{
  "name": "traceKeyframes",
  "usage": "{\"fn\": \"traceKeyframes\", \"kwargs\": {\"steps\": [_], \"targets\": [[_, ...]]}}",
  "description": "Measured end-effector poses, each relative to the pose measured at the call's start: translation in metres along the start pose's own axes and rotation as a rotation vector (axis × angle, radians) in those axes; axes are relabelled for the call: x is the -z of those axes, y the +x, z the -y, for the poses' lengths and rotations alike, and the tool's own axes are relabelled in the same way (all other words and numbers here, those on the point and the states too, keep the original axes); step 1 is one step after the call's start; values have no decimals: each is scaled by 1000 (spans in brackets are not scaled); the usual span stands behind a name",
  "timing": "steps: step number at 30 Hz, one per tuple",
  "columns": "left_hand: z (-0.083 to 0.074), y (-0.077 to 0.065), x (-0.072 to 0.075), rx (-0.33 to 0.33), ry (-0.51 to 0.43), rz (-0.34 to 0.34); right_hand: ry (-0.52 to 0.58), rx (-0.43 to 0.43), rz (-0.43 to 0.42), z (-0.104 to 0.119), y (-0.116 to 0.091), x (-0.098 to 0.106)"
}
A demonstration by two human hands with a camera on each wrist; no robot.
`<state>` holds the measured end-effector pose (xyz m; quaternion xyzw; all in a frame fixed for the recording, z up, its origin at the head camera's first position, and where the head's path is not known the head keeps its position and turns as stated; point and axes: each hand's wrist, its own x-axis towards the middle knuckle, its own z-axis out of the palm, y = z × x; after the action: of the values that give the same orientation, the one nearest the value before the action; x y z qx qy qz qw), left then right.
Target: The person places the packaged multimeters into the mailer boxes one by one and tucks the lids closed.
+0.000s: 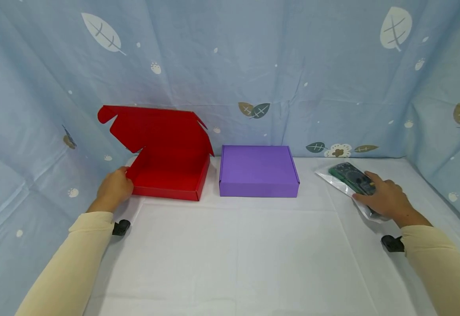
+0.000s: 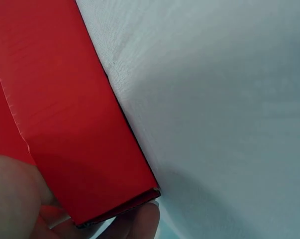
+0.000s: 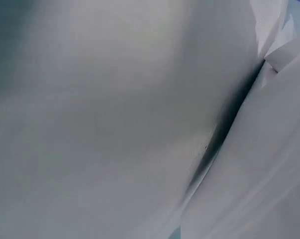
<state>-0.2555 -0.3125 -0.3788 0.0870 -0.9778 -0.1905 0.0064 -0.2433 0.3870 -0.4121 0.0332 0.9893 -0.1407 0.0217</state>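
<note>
At the left, my left hand (image 1: 116, 188) grips the front left corner of a red cardboard box (image 1: 166, 193), whose lid stands raised. In the left wrist view the thumb lies at the top edge of the red box (image 2: 75, 114) and the fingers curl round its end. Over on the right, my right hand (image 1: 388, 199) holds a dark multimeter (image 1: 348, 174) with green edges, thumb and fingers on opposite sides. The multimeter lies in a clear and white plastic bag (image 1: 334, 179). The right wrist view shows the white side of the bag (image 3: 259, 149) close up.
Between the hands sits a closed purple box (image 1: 259, 169) at the back of the table. A white cloth (image 1: 237, 254) covers the tabletop. Blue patterned curtains (image 1: 222, 57) hang behind and at both sides.
</note>
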Motion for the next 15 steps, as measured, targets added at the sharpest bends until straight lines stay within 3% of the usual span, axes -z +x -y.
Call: {"fn": "traceKeyframes", "kwargs": {"steps": [15], "targets": [[6, -16, -4, -52, 0, -46, 4, 73, -86, 10, -29, 4]]}}
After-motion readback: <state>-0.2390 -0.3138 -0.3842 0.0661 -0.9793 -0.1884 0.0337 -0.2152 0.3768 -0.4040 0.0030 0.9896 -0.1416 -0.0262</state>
